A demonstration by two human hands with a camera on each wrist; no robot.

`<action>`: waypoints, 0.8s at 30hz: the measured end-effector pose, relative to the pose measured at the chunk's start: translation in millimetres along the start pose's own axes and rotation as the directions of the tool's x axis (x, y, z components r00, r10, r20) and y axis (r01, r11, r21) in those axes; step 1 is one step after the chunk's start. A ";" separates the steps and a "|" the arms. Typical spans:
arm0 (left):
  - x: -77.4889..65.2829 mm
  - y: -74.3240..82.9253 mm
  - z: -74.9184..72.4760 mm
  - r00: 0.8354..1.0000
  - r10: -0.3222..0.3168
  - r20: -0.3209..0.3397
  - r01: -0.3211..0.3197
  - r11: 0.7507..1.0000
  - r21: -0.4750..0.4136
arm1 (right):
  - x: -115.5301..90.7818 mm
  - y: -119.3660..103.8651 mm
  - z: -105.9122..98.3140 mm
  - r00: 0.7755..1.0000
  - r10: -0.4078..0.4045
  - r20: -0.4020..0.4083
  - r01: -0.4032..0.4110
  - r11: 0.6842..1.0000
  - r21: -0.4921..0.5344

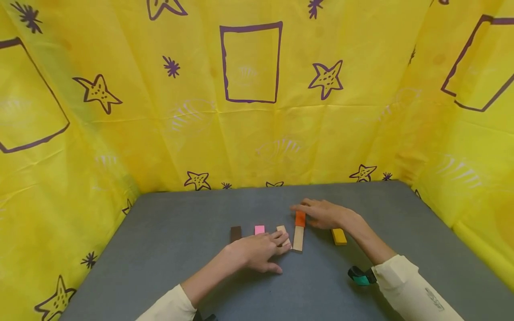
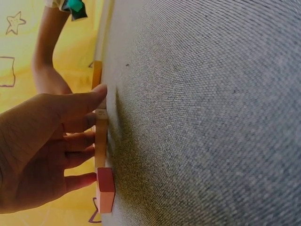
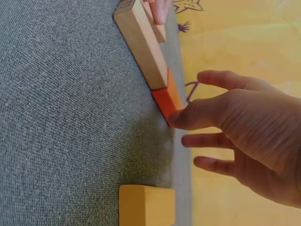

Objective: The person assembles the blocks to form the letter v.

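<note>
My left hand (image 1: pixel 261 252) is spread low over the table, its fingers lying over a pale wooden block (image 1: pixel 281 230). In the left wrist view its little finger comes up to a pink block (image 2: pixel 106 188). Further right, my right hand (image 1: pixel 327 214) is at an orange block (image 1: pixel 300 218); in the right wrist view the thumb (image 3: pixel 186 117) touches that block's end, and the other fingers extend apart from it. A second pale wooden block (image 1: pixel 298 239) lies end to end with the orange one, toward me.
A dark brown block (image 1: pixel 235 233) lies left of the pink block. A yellow block (image 1: pixel 339 236) lies under the right wrist's side. The grey table (image 1: pixel 180 223) is enclosed by yellow patterned cloth (image 1: pixel 249 147) at the back and sides.
</note>
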State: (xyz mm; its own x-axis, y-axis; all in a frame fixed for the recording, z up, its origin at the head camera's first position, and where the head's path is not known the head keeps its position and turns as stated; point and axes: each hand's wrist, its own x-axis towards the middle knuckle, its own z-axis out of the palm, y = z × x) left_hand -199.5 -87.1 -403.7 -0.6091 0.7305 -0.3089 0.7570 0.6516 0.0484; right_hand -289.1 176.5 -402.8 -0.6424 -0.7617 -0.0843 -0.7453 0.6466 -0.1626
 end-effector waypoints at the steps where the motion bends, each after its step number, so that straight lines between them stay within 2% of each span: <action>1: 0.1 -0.2 0.1 1.000 0.000 0.002 0.000 1.000 -0.003 | -2.1 -0.8 -0.9 1.000 0.014 0.001 -0.014 1.000 0.003; 7: 0.5 -0.7 0.5 1.000 0.002 0.012 -0.002 1.000 -0.028 | -18.4 -4.4 -4.7 0.999 0.048 -0.019 -0.048 0.999 0.000; 13: 0.9 -0.4 -1.4 1.000 0.022 0.017 -0.022 1.000 -0.002 | -42.2 -4.6 -9.2 0.997 0.060 -0.046 -0.060 0.998 0.011; 20: 0.9 -0.6 -4.2 1.000 0.016 0.026 -0.016 1.000 -0.017 | -69.8 0.6 -13.1 0.994 0.104 -0.014 -0.103 0.994 0.044; 24: 1.0 -0.9 -4.2 0.999 0.014 0.031 -0.014 1.000 -0.017 | -81.3 4.6 -9.0 0.996 0.083 -0.028 -0.082 0.996 0.034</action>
State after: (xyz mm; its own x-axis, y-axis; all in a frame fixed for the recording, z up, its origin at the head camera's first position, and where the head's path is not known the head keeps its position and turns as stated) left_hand -201.8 -86.1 -400.1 -0.5907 0.7329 -0.3375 0.7609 0.6451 0.0692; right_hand -242.0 241.8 -387.9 -0.7065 -0.7042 -0.0703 -0.6839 0.7049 -0.1882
